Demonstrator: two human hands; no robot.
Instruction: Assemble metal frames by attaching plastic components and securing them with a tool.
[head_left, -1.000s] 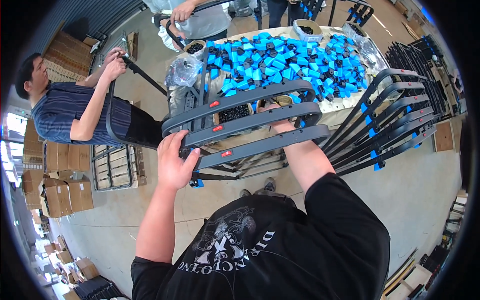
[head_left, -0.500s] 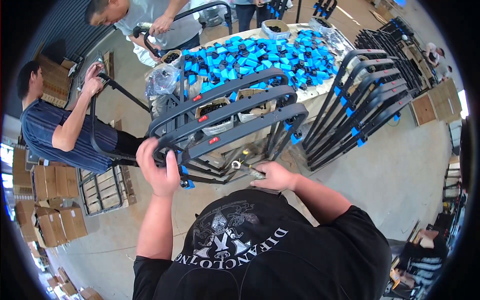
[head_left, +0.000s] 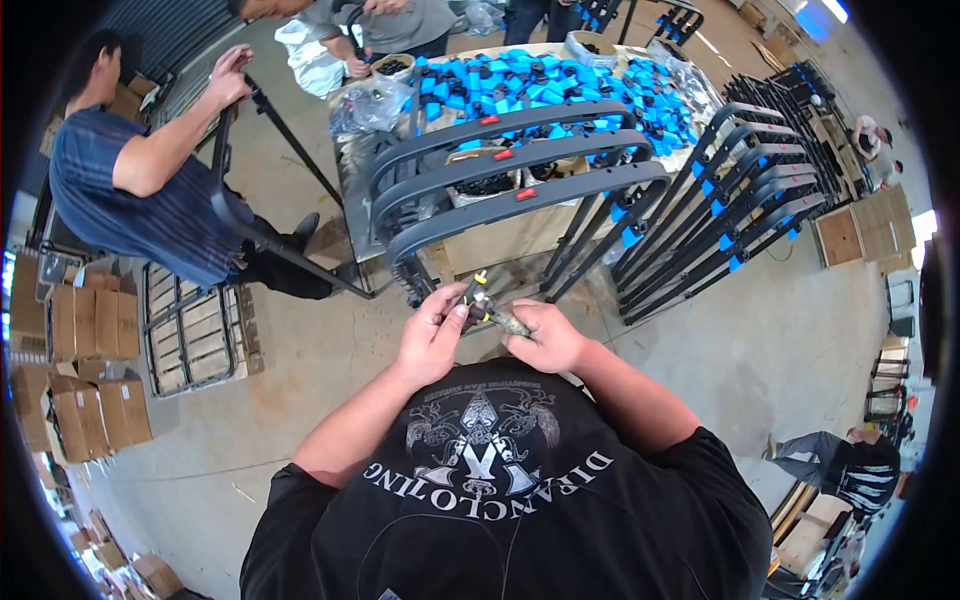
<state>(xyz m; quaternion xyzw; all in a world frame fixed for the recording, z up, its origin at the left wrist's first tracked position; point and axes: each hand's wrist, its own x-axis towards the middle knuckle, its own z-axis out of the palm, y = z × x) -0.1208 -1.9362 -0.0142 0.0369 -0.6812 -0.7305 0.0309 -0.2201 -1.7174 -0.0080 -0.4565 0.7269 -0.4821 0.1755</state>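
Note:
In front of my chest, my right hand (head_left: 548,338) is closed around the worn handle of a small hammer-like tool (head_left: 513,322). Its dark head has yellow ends, and its exact kind is hard to make out. My left hand (head_left: 431,337) pinches that head between thumb and fingers. Just beyond my hands stand three dark grey bent-tube frames (head_left: 440,229), side by side, each with a red label on its top bar. Blue pieces (head_left: 632,236) sit on their legs at the right.
A table beyond the frames carries a heap of blue and black parts (head_left: 540,82) and tubs of small black parts (head_left: 483,188). More frames (head_left: 760,185) stand at the right. A co-worker (head_left: 150,190) handles a frame at the left, near cartons (head_left: 95,320); others work behind the table.
My left hand has left the nearest frame and come down to the tool's head. My right hand still holds the tool. The view has shifted, and the left co-worker's frame has been lowered.

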